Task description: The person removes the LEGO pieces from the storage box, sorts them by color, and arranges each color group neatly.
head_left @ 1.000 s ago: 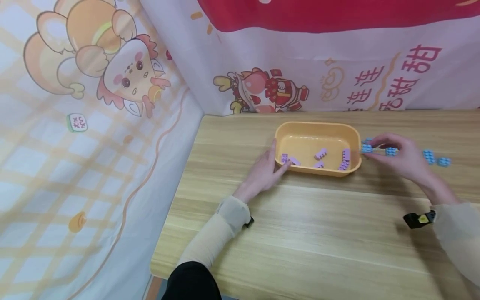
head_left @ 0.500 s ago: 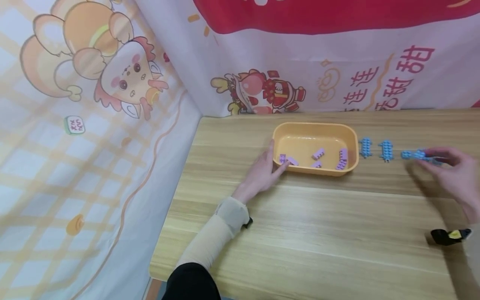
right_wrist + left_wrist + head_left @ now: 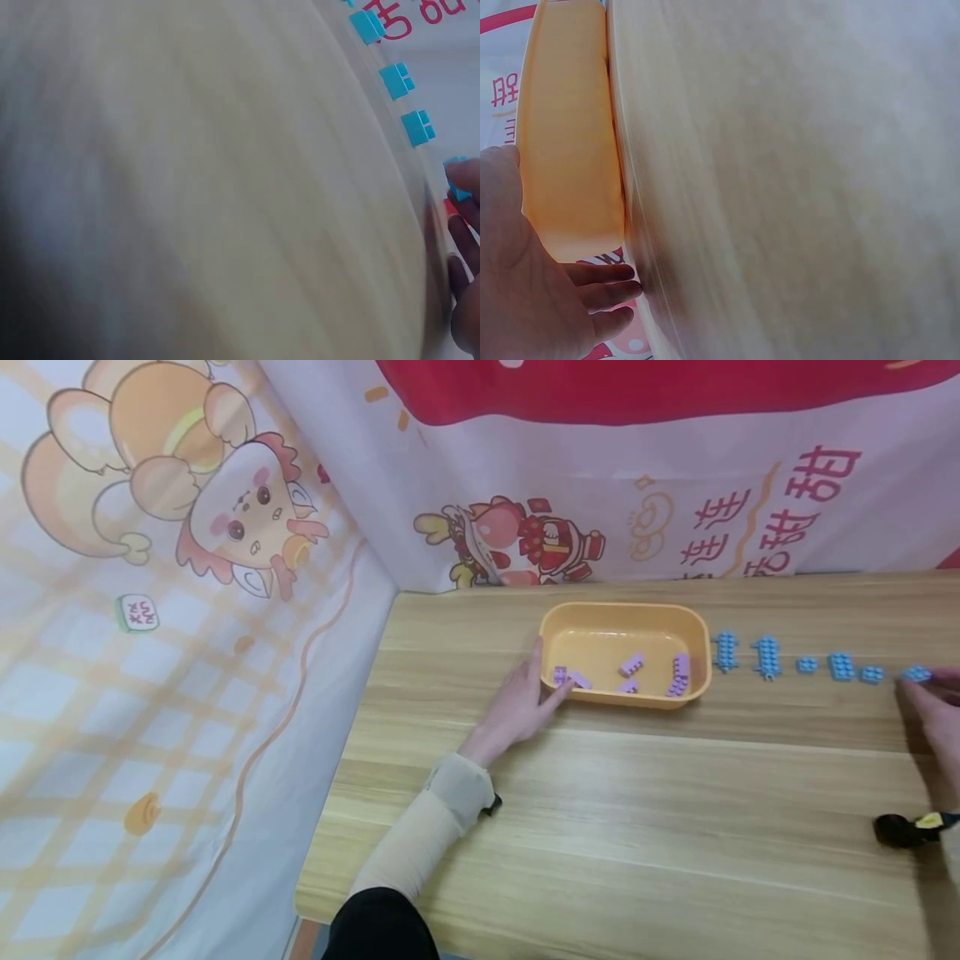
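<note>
My left hand [image 3: 517, 706] rests against the left end of a yellow plastic basin [image 3: 626, 702]. Its thumb lies on the near rim and the other fingers stretch straight along the end wall, as the left wrist view shows. In the basin lie several purple toy building blocks [image 3: 632, 665]. At the far right, my right hand [image 3: 941, 714], partly cut off by the frame edge, pinches a blue toy building block [image 3: 915, 674] between thumb and fingers. That block also shows at the fingertips in the right wrist view.
Right of the basin a row of blue blocks stands on the wooden table [image 3: 637, 827]: two long studded pieces [image 3: 767, 657] with side knobs, then a small block [image 3: 807, 665], a bigger block [image 3: 842, 666] and another small block [image 3: 872, 675]. A printed curtain [image 3: 480, 460] hangs behind.
My right hand has moved rightward from beside the basin to the row's far end, uncovering the blue blocks. It now pinches the rightmost block. The left hand has stayed at the basin.
</note>
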Available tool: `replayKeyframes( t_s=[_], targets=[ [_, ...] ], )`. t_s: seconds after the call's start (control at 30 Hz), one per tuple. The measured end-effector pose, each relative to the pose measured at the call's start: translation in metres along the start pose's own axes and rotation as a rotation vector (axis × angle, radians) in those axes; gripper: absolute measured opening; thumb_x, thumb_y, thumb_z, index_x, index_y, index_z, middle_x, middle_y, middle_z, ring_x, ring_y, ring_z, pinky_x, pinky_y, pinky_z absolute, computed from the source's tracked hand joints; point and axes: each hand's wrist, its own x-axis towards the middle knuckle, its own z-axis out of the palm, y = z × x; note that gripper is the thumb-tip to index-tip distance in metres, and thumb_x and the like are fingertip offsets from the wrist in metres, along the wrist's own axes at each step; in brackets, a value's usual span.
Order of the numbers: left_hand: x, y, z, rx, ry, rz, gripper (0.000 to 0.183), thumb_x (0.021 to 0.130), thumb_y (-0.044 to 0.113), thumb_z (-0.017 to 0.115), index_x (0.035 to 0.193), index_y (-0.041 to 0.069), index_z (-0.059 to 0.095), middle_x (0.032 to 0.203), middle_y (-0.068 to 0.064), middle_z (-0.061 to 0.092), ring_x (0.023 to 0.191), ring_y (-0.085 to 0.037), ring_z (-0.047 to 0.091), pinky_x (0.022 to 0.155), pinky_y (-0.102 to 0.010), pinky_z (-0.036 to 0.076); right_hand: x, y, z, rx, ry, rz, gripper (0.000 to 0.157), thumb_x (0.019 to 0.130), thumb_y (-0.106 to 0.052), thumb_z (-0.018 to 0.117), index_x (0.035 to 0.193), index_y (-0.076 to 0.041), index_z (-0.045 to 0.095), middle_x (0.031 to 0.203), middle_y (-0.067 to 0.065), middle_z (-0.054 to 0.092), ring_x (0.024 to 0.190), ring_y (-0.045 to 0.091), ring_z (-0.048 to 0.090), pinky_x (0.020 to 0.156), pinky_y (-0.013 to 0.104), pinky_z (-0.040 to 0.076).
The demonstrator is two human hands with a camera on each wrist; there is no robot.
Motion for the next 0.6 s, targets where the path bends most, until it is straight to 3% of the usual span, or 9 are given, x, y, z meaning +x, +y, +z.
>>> replayKeyframes(
  t_s=[0.07, 0.17, 0.23, 0.3, 0.4, 0.47, 0.5, 0.57, 0.6],
  targets=[
    [-0.001, -0.001, 0.0, 0.0, 0.001, -0.002, 0.103, 0.107, 0.081, 0.033, 0.175, 0.027, -0.022, 0.178, -0.017, 0.037, 0.163, -0.034, 0.043, 0.139, -0.047, 0.032, 0.001, 0.0, 0.002, 0.018, 0.018, 0.024, 0.032, 0.106, -0.03, 0.072, 0.127, -0.053, 0.063, 0.107, -0.04, 0.051, 0.098, -0.015, 0.044, 0.083, 0.006, 0.036],
    [-0.001, -0.001, 0.0, 0.002, 0.002, 0.0, 0.102, 0.107, 0.081, 0.032, 0.173, 0.03, -0.026, 0.179, -0.017, 0.036, 0.163, -0.034, 0.042, 0.139, -0.047, 0.031, 0.005, 0.001, 0.004, -0.139, 0.035, -0.002, 0.038, 0.109, -0.037, 0.064, 0.143, -0.053, 0.059, 0.104, -0.046, 0.043, 0.097, -0.019, 0.038, 0.09, 0.009, 0.035],
    [-0.001, -0.002, 0.0, 0.001, 0.003, 0.002, 0.101, 0.107, 0.082, 0.031, 0.172, 0.031, -0.027, 0.179, -0.017, 0.035, 0.163, -0.034, 0.042, 0.139, -0.047, 0.031, 0.009, 0.003, 0.005, -0.173, 0.024, -0.025, 0.036, 0.11, -0.04, 0.062, 0.142, -0.055, 0.059, 0.103, -0.047, 0.042, 0.096, -0.021, 0.037, 0.089, 0.008, 0.034],
    [-0.001, -0.003, 0.0, 0.005, 0.005, 0.005, 0.101, 0.106, 0.083, 0.03, 0.171, 0.032, -0.028, 0.179, -0.017, 0.036, 0.163, -0.034, 0.042, 0.139, -0.048, 0.032, 0.014, 0.007, 0.003, -0.135, -0.028, -0.047, 0.034, 0.11, -0.04, 0.063, 0.142, -0.053, 0.06, 0.101, -0.047, 0.045, 0.092, -0.021, 0.04, 0.085, 0.007, 0.036],
    [-0.001, -0.003, 0.001, 0.006, 0.006, 0.005, 0.102, 0.106, 0.084, 0.03, 0.172, 0.031, -0.028, 0.179, -0.017, 0.036, 0.163, -0.035, 0.042, 0.139, -0.048, 0.033, 0.023, 0.015, -0.003, -0.019, -0.104, -0.123, 0.026, 0.109, -0.031, 0.069, 0.122, -0.053, 0.064, 0.099, -0.046, 0.054, 0.09, -0.02, 0.046, 0.082, 0.003, 0.038],
    [-0.001, -0.003, 0.001, 0.005, 0.003, 0.002, 0.102, 0.106, 0.084, 0.03, 0.172, 0.03, -0.026, 0.179, -0.018, 0.036, 0.163, -0.035, 0.043, 0.139, -0.048, 0.033, 0.027, 0.021, -0.007, 0.006, -0.154, -0.166, 0.025, 0.108, -0.03, 0.072, 0.123, -0.048, 0.067, 0.101, -0.044, 0.058, 0.091, -0.02, 0.049, 0.08, 0.001, 0.039],
    [-0.001, -0.002, 0.001, 0.002, 0.001, -0.001, 0.103, 0.106, 0.084, 0.03, 0.173, 0.03, -0.025, 0.179, -0.018, 0.036, 0.163, -0.035, 0.042, 0.139, -0.048, 0.032, 0.03, 0.023, -0.007, -0.054, -0.141, -0.209, 0.026, 0.109, -0.031, 0.07, 0.128, -0.048, 0.067, 0.103, -0.046, 0.056, 0.096, -0.022, 0.048, 0.084, -0.002, 0.035],
    [-0.001, -0.002, 0.001, -0.004, -0.002, -0.006, 0.103, 0.105, 0.085, 0.03, 0.173, 0.03, -0.024, 0.18, -0.018, 0.034, 0.164, -0.035, 0.041, 0.139, -0.049, 0.032, 0.032, 0.026, -0.01, -0.076, -0.156, -0.215, 0.031, 0.109, -0.033, 0.07, 0.137, -0.044, 0.067, 0.107, -0.046, 0.056, 0.098, -0.021, 0.048, 0.084, -0.001, 0.036],
    [-0.001, -0.002, 0.001, -0.005, -0.003, -0.009, 0.103, 0.105, 0.085, 0.03, 0.173, 0.03, -0.024, 0.18, -0.017, 0.033, 0.164, -0.035, 0.04, 0.139, -0.049, 0.031, 0.033, 0.027, -0.011, -0.139, -0.15, -0.216, 0.034, 0.109, -0.038, 0.068, 0.141, -0.047, 0.064, 0.108, -0.048, 0.052, 0.099, -0.023, 0.045, 0.084, -0.001, 0.035]
  ],
)
